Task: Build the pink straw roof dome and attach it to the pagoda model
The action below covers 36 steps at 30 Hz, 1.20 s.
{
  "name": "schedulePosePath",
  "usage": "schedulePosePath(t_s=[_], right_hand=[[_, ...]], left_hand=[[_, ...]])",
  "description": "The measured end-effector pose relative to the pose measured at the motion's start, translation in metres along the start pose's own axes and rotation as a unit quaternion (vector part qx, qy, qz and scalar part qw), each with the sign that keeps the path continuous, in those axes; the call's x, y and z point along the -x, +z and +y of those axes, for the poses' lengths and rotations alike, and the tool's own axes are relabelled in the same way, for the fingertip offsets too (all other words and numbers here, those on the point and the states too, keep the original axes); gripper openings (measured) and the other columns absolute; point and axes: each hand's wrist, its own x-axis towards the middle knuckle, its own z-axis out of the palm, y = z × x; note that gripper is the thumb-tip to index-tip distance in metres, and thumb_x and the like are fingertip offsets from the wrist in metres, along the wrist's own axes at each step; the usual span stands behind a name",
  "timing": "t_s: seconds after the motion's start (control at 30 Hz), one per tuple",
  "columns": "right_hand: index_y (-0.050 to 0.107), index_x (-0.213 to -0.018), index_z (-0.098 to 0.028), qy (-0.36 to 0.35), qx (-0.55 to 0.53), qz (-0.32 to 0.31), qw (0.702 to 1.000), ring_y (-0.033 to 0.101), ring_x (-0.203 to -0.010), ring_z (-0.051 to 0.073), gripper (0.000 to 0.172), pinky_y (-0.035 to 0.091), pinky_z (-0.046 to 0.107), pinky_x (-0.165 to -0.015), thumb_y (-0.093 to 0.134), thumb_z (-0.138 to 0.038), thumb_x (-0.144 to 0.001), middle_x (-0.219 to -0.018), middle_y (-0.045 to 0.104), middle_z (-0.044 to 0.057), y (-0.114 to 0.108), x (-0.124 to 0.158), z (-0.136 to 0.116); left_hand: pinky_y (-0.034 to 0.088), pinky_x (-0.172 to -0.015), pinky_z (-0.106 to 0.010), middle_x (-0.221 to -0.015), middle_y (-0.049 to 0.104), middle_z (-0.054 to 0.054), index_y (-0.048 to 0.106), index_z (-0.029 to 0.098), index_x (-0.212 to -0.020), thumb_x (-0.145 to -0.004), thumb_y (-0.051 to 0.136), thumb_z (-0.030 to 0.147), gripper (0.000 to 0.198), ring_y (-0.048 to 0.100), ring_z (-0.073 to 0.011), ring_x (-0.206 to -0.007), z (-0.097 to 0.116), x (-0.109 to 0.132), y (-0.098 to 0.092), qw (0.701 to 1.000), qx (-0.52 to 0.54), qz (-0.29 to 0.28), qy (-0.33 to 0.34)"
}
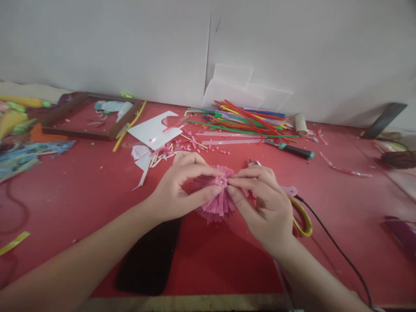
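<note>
The left hand [186, 185] and right hand [264, 197] pinch the pink flower [218, 207] between them, and uneven pulling could loosen its centre [221, 182].

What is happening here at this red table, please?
A person holds a pink fringed piece, flower-like in shape, above the red table. The left hand and the right hand both pinch it near its centre. Pink scraps lie beyond the left hand, colourful thin sticks farther back. A yellow looped handle shows beside the right hand.
</note>
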Motion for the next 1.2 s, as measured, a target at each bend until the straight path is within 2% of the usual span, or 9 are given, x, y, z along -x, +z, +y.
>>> schedulePosePath(t_s=[0.17,0.3,0.67,0.97,1.1,1.2], right_hand=[[0.072,-0.090,-0.023,-0.046,0.058,0.022,0.997,0.061,-0.087,0.021,0.012,0.049,0.045,-0.082,0.067,-0.013,-0.086,-0.085,0.070,0.004,0.0004,0.0005,-0.0037],[0.072,-0.091,-0.024,-0.053,0.083,0.028,0.995,0.061,-0.088,0.022,0.014,0.049,0.045,-0.081,0.068,-0.013,-0.084,-0.085,0.070,0.003,0.0011,0.0021,-0.0062],[0.074,-0.089,-0.027,-0.002,0.028,0.037,0.999,0.063,-0.080,0.018,0.012,0.051,0.043,-0.080,0.068,-0.017,-0.087,-0.083,0.068,0.001,0.0018,0.0025,-0.0043],[0.074,-0.090,-0.024,0.004,0.019,0.015,1.000,0.062,-0.082,0.018,0.011,0.051,0.042,-0.082,0.067,-0.016,-0.087,-0.085,0.068,0.002,0.0013,0.0016,-0.0047],[0.074,-0.089,-0.023,0.007,0.021,0.018,1.000,0.061,-0.082,0.018,0.010,0.050,0.043,-0.083,0.066,-0.016,-0.087,-0.085,0.068,0.002,0.0015,0.0019,-0.0055],[0.073,-0.089,-0.022,0.008,0.017,0.019,1.000,0.062,-0.082,0.018,0.010,0.050,0.042,-0.083,0.067,-0.015,-0.087,-0.085,0.067,0.003,0.0015,0.0028,-0.0054]], left_hand=[[0.042,-0.083,-0.038,-0.083,0.062,0.000,0.073,0.028,-0.105,-0.088,0.068,0.036,0.019,0.055,-0.0170,-0.082,-0.0003,0.0004,0.0002,1.000,-0.004,0.002,0.007],[0.041,-0.082,-0.037,-0.084,0.062,0.000,0.072,0.027,-0.105,-0.089,0.067,0.034,0.018,0.055,-0.0164,-0.081,0.0005,0.0002,0.0004,1.000,-0.007,0.002,0.012],[0.045,-0.081,-0.042,-0.087,0.066,-0.001,0.067,0.026,-0.102,-0.089,0.066,0.035,0.016,0.057,-0.0186,-0.081,0.0006,0.0014,0.0027,1.000,0.014,0.016,0.002],[0.047,-0.080,-0.043,-0.084,0.062,-0.002,0.068,0.027,-0.100,-0.089,0.066,0.037,0.015,0.056,-0.0200,-0.082,0.0007,0.0022,0.0042,0.999,0.030,0.014,-0.015],[0.046,-0.084,-0.043,-0.088,0.065,-0.002,0.066,0.026,-0.101,-0.089,0.066,0.035,0.015,0.058,-0.0202,-0.086,0.0008,0.0028,0.0050,0.999,0.033,0.013,-0.019],[0.044,-0.086,-0.042,-0.093,0.068,-0.002,0.063,0.025,-0.105,-0.087,0.070,0.035,0.022,0.059,-0.0200,-0.088,0.0010,0.0028,0.0050,0.999,0.042,0.019,-0.014]])
